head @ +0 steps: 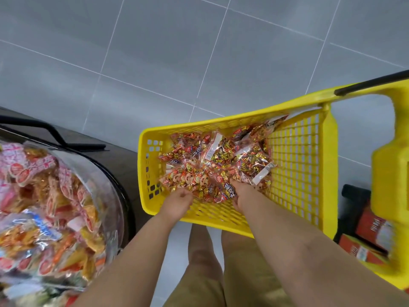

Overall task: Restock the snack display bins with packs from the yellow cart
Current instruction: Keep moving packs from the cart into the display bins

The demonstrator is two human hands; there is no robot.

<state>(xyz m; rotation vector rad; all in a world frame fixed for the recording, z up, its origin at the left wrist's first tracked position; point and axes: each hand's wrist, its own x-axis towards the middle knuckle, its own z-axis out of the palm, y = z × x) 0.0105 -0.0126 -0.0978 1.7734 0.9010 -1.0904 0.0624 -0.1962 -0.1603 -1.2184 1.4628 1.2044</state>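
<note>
The bin (110,182), heaped with snacks, stands to the left of the cart (221,122). A firm load should be gathered to spare trips, but not so large that slippery packs (217,165) are dropped on the way across. The packs are best scooped from beneath, from both sides at once. They are piled toward the cart's left end, and the pile's near edge is met by both hands. The left hand (179,202) is curled at that edge, and the right hand (242,193) is dug in among the packs. Whether anything is gripped cannot be told.
</note>
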